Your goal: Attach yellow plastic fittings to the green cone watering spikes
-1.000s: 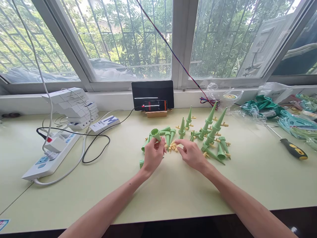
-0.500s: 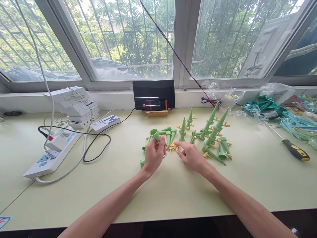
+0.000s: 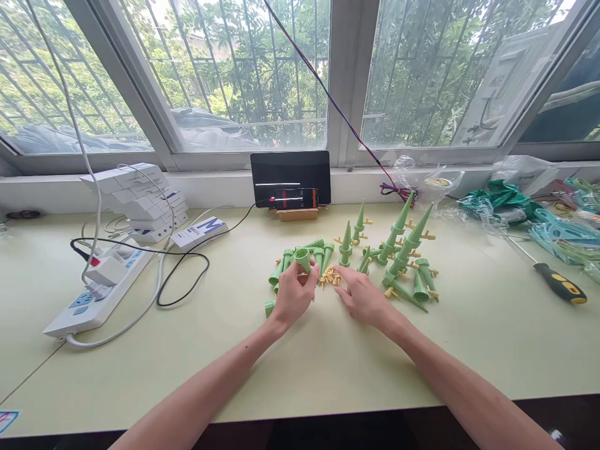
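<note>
Green, pinched mouth up in left hand [image 3: 294, 295]: one cone [image 3: 302, 257], near yellow taps [image 3: 329, 276]. Parted at the taps, on right hand [image 3: 364, 297]: thumb and forefinger. Apparently fitted with taps, on the tabletop [image 3: 328, 362] to the right: standing cones [image 3: 414, 240]. Apparently unfitted, to the left: lying cones [image 3: 276, 274].

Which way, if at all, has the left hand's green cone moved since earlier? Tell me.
Yes, the green cone has shifted slightly right, judged against the phone.
</note>
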